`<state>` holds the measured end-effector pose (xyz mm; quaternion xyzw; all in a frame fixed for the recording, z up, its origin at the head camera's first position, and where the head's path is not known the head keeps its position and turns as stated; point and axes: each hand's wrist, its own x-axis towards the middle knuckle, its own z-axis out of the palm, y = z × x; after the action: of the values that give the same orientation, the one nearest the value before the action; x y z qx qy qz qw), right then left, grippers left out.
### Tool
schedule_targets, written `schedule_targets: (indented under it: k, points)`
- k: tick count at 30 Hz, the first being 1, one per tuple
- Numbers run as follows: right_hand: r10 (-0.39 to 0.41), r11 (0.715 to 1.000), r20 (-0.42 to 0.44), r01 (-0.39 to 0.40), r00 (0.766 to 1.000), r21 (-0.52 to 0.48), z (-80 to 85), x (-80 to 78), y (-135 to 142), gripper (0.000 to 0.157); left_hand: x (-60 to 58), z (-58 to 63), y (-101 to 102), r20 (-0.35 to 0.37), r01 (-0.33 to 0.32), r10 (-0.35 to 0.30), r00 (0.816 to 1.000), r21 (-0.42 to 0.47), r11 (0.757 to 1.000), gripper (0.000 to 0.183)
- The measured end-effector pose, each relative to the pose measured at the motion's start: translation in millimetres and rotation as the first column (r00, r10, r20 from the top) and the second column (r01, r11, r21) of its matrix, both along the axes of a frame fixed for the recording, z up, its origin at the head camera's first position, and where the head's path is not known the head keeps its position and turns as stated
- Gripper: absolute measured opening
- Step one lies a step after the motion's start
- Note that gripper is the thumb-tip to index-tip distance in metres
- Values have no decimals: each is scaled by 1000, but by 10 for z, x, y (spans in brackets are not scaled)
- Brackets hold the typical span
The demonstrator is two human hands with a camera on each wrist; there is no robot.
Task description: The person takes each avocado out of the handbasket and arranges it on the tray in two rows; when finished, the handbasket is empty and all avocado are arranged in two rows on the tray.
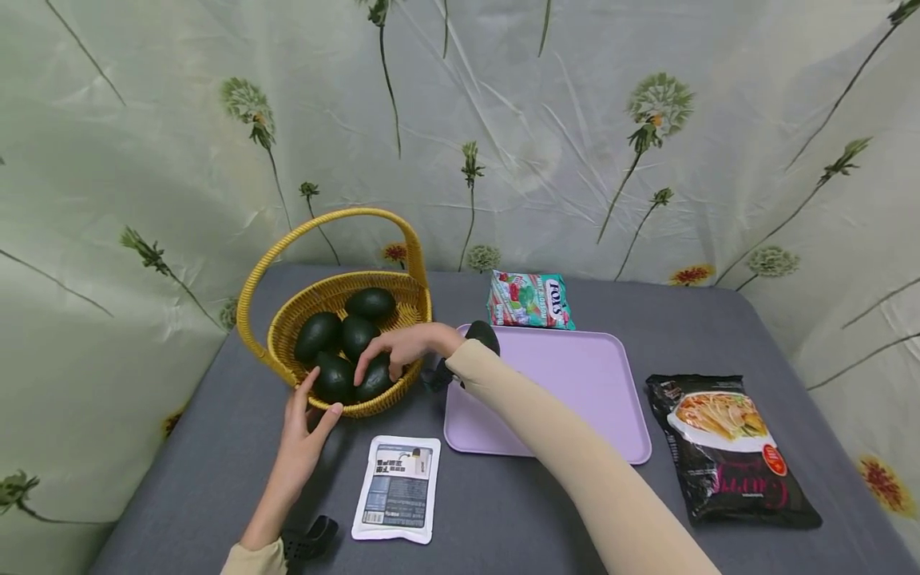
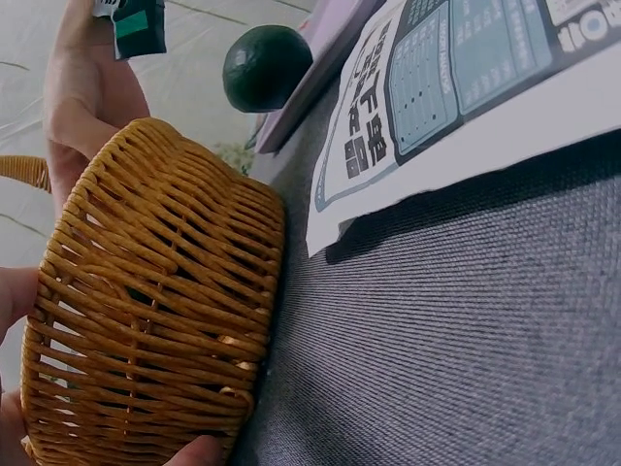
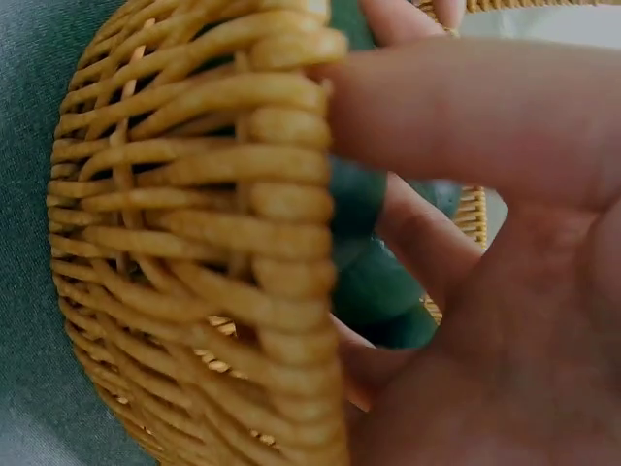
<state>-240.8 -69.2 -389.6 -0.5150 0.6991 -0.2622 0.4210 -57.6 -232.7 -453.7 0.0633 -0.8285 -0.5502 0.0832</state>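
A yellow woven basket with a tall handle stands at the left of the table, holding several dark green avocados. My left hand grips the basket's front left side, its thumb against the outer wall in the left wrist view. Reaching in over the right rim, my right hand has its fingers curled round the avocado at the front right. In the right wrist view, the thumb lies at the rim. Another avocado rests by the tray, partly behind my right wrist in the head view.
A lilac tray lies right of the basket, under my right forearm. Behind it is a teal Fox's candy bag. A white pouch lies in front, and a black noodle packet at the right. A floral curtain hangs behind the table.
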Motion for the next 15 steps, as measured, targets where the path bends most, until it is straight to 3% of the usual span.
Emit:
schedule_targets:
  k: [8, 15]
  points:
    - [-31, 999, -66, 32, 997, 24, 5, 9, 7, 48, -7, -20, 17, -10, -4, 4, 1000, -16, 1000, 65]
    - [-69, 981, 54, 77, 996, -179, 104, -94, 209, 47, 0, -23, 5, -38, -9, 9, 999, -7, 1000, 64]
